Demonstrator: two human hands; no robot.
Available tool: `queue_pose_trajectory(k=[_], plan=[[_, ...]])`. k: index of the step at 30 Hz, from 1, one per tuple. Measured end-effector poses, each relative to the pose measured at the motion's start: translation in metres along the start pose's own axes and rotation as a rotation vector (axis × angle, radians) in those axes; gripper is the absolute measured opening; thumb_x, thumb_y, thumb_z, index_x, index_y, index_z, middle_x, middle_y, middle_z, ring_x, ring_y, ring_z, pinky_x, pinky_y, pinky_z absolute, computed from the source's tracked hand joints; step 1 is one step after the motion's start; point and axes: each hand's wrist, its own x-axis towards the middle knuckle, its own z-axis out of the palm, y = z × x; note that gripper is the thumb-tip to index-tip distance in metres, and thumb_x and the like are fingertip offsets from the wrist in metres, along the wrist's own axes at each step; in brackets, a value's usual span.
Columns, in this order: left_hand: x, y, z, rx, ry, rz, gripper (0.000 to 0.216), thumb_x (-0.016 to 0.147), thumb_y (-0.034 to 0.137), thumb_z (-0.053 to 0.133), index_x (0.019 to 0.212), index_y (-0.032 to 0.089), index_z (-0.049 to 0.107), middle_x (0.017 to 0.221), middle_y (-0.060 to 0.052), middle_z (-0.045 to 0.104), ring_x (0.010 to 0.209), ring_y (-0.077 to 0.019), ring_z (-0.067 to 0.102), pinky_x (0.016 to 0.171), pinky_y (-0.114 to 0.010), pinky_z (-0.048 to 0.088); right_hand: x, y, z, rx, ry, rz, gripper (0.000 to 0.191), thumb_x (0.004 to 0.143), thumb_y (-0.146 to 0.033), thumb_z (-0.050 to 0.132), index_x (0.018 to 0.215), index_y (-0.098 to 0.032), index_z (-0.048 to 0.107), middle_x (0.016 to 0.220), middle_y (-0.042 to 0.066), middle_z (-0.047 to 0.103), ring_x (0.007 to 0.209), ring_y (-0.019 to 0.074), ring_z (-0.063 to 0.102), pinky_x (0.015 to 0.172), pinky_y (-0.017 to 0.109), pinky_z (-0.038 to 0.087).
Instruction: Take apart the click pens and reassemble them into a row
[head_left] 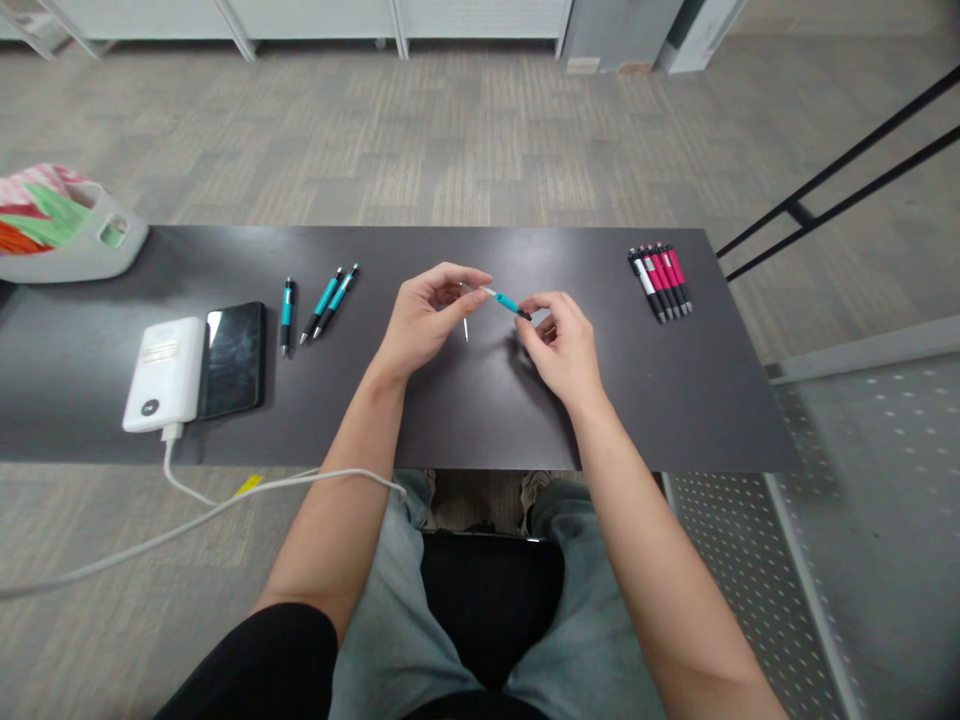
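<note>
Between my two hands is a teal pen barrel [508, 302] with a thin whitish piece sticking out of its left end. My left hand [427, 315] pinches that whitish end between thumb and fingers. At the barrel's black end, the fingers of my right hand [559, 340] are closed on it. The pen slants down to the right, just over the dark table [480, 420]. A thin, pale, pointed rod [466, 328] shows below my left fingers; I cannot tell whether it is held or lies on the table.
Left of my hands lie a teal pen [286, 315] and two more teal pens [331, 303]. A black phone [234, 360] lies beside a white power bank [163, 373] with a cable [300, 478]. Several pink pens [670, 278] and a white pen [646, 284] lie right. A white basket [124, 250] stands far left.
</note>
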Motion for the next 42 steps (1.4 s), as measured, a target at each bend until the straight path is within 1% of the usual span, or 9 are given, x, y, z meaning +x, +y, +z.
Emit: queue_pose_trajectory(k=[8, 14, 25, 29, 31, 34, 37, 39, 42], plan=[[-0.001, 0.004, 0.0, -0.007, 0.004, -0.027, 0.049, 0.081, 0.066, 0.108, 0.105, 0.027, 0.09, 0.103, -0.005, 0.088, 0.084, -0.0184, 0.076, 0.08, -0.034, 0.06, 0.0, 0.003, 0.0, -0.016, -0.01, 0.004, 0.012, 0.107, -0.038, 0.068, 0.113, -0.033, 0.077, 0.13, 0.009, 0.082, 0.081, 0.0264, 0.074, 0.09, 0.049, 0.07], [-0.001, 0.007, 0.001, 0.012, -0.017, -0.05, 0.055, 0.077, 0.07, 0.109, 0.105, 0.027, 0.088, 0.1, -0.005, 0.087, 0.084, -0.0199, 0.077, 0.079, -0.035, 0.059, -0.001, 0.001, 0.001, -0.062, -0.031, 0.042, 0.017, 0.107, -0.037, 0.067, 0.118, -0.033, 0.079, 0.133, 0.011, 0.082, 0.085, 0.0285, 0.076, 0.093, 0.052, 0.07], [0.0, 0.006, 0.003, 0.011, -0.049, -0.03, 0.06, 0.072, 0.069, 0.113, 0.105, 0.025, 0.088, 0.097, -0.005, 0.085, 0.084, -0.0193, 0.075, 0.08, -0.035, 0.059, -0.001, 0.002, 0.003, -0.038, -0.079, 0.019, 0.018, 0.11, -0.041, 0.066, 0.121, -0.033, 0.079, 0.133, 0.009, 0.082, 0.084, 0.0266, 0.076, 0.093, 0.049, 0.069], [0.002, -0.001, -0.004, 0.044, 0.028, -0.017, 0.061, 0.084, 0.08, 0.101, 0.107, 0.025, 0.086, 0.099, -0.006, 0.084, 0.086, -0.02, 0.075, 0.082, -0.035, 0.06, -0.002, 0.002, 0.001, -0.029, -0.082, 0.02, 0.02, 0.109, -0.043, 0.066, 0.122, -0.034, 0.079, 0.133, 0.008, 0.083, 0.087, 0.027, 0.077, 0.093, 0.048, 0.069], [0.002, -0.007, -0.011, 0.114, 0.113, -0.008, 0.056, 0.092, 0.08, 0.094, 0.104, 0.026, 0.085, 0.097, -0.005, 0.083, 0.082, -0.0192, 0.071, 0.078, -0.035, 0.058, -0.002, 0.003, 0.0, -0.022, -0.075, 0.016, 0.019, 0.109, -0.044, 0.067, 0.121, -0.036, 0.079, 0.132, 0.007, 0.084, 0.086, 0.027, 0.077, 0.093, 0.049, 0.069], [-0.001, -0.014, -0.024, 0.339, 0.217, -0.015, 0.038, 0.094, 0.062, 0.096, 0.095, 0.027, 0.083, 0.083, -0.001, 0.076, 0.07, -0.0181, 0.059, 0.067, -0.034, 0.047, -0.002, 0.004, 0.0, -0.006, -0.057, 0.006, 0.015, 0.108, -0.042, 0.068, 0.118, -0.036, 0.077, 0.13, 0.006, 0.085, 0.083, 0.0267, 0.076, 0.093, 0.049, 0.069], [-0.007, -0.017, -0.027, 0.609, 0.22, -0.035, 0.027, 0.088, 0.047, 0.101, 0.085, 0.029, 0.081, 0.072, 0.001, 0.067, 0.066, -0.0206, 0.052, 0.066, -0.037, 0.039, -0.002, 0.004, 0.0, 0.021, -0.039, -0.009, 0.012, 0.107, -0.039, 0.07, 0.115, -0.035, 0.076, 0.126, 0.006, 0.085, 0.08, 0.0264, 0.074, 0.09, 0.049, 0.069], [-0.013, -0.017, -0.022, 0.731, 0.194, -0.04, 0.034, 0.083, 0.05, 0.106, 0.08, 0.029, 0.079, 0.078, -0.002, 0.065, 0.07, -0.0236, 0.052, 0.07, -0.039, 0.041, -0.001, 0.003, 0.0, 0.022, -0.037, -0.008, 0.012, 0.107, -0.039, 0.07, 0.116, -0.035, 0.077, 0.126, 0.006, 0.085, 0.08, 0.0265, 0.075, 0.09, 0.05, 0.069], [-0.02, -0.019, -0.012, 0.806, 0.167, -0.018, 0.047, 0.078, 0.065, 0.108, 0.077, 0.029, 0.078, 0.094, -0.007, 0.063, 0.077, -0.0276, 0.053, 0.079, -0.045, 0.05, -0.001, 0.004, -0.001, -0.008, -0.039, 0.008, 0.015, 0.108, -0.041, 0.068, 0.117, -0.034, 0.078, 0.129, 0.007, 0.084, 0.084, 0.0273, 0.077, 0.092, 0.05, 0.069]])
